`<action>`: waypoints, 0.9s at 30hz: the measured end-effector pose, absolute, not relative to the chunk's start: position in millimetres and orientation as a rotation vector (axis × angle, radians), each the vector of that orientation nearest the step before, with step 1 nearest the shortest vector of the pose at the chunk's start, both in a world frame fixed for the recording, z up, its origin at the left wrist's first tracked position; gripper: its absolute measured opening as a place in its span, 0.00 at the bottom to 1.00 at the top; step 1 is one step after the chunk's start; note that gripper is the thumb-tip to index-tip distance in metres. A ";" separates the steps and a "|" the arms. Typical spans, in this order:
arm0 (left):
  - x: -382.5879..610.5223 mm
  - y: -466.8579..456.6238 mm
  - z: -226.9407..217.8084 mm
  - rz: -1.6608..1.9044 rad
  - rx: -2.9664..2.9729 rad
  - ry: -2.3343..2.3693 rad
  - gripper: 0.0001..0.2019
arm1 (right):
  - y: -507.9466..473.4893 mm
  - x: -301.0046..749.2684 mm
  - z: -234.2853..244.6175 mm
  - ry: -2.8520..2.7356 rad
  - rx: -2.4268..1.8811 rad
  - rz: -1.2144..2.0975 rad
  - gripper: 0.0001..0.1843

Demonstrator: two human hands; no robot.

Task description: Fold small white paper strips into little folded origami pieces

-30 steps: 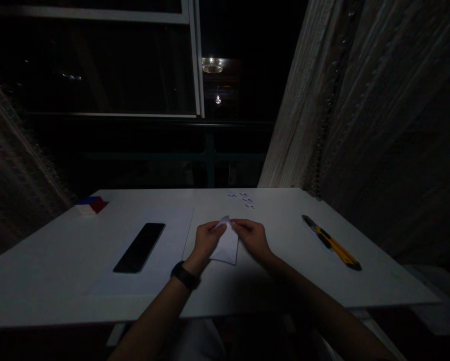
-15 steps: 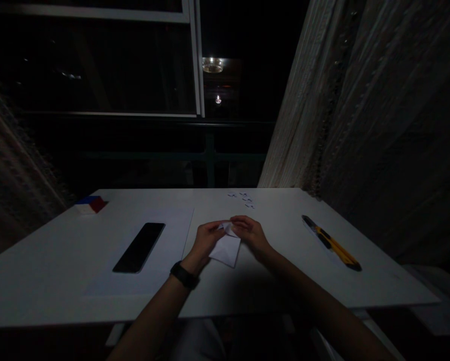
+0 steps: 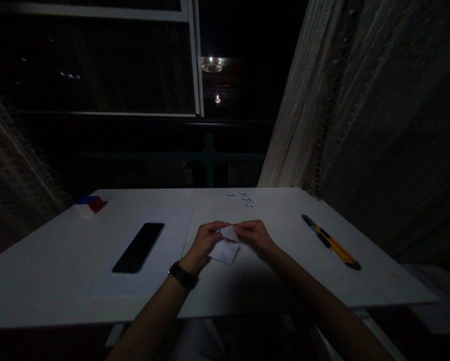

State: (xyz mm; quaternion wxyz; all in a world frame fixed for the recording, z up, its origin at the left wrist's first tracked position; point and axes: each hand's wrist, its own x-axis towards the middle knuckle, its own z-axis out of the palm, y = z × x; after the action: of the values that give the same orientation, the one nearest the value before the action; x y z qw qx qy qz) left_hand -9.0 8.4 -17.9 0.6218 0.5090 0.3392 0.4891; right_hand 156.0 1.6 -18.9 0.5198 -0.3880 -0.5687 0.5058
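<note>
A small folded sheet of white paper point(image 3: 225, 251) is between my hands, just above or on the table; the dim light hides which. My left hand point(image 3: 205, 241), with a dark watch on its wrist, pinches the paper's left side and upper edge. On the other side my right hand point(image 3: 255, 233) pinches the upper right corner between thumb and fingers. A pointed flap shows at the top of the paper, between the fingertips, and creases run across the lower part.
On the white table point(image 3: 281, 281), a black phone point(image 3: 138, 247) lies on a larger white sheet point(image 3: 172, 271) at left. A coloured cube point(image 3: 90, 205) sits far left. Several small paper pieces point(image 3: 246, 199) lie at the back. A yellow-black utility knife point(image 3: 332, 242) lies right. Curtains point(image 3: 292, 110) hang beyond.
My right fingers have shifted down and slightly right along the paper's top. More of the pointed flap now shows between my hands. The left hand has barely moved.
</note>
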 end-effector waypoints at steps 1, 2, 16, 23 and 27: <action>-8.8 8.0 -17.4 1.126 1.176 0.774 0.12 | 1.5 156.6 -19.3 -1.362 -0.922 1.230 0.12; -8.7 7.9 -17.1 1.129 1.183 0.767 0.11 | 1.4 157.1 -19.6 -1.363 -0.912 1.246 0.12; -7.7 8.6 -17.9 1.171 1.334 0.821 0.14 | 1.5 162.5 -12.5 -1.517 -0.935 1.044 0.12; -3.7 9.3 -20.6 1.292 1.380 0.947 0.15 | -1.1 159.2 -11.0 -1.518 -1.068 1.024 0.13; -3.2 8.8 -23.0 1.228 1.328 1.001 0.17 | 1.3 156.4 -15.4 -1.396 -1.104 1.115 0.14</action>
State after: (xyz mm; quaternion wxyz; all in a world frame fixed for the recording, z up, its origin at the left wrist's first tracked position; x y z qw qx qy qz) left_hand -3.2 8.8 -23.0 0.5119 0.5518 0.4159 0.5104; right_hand 156.4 1.3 -15.4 0.4976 -0.4560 -0.5766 0.4604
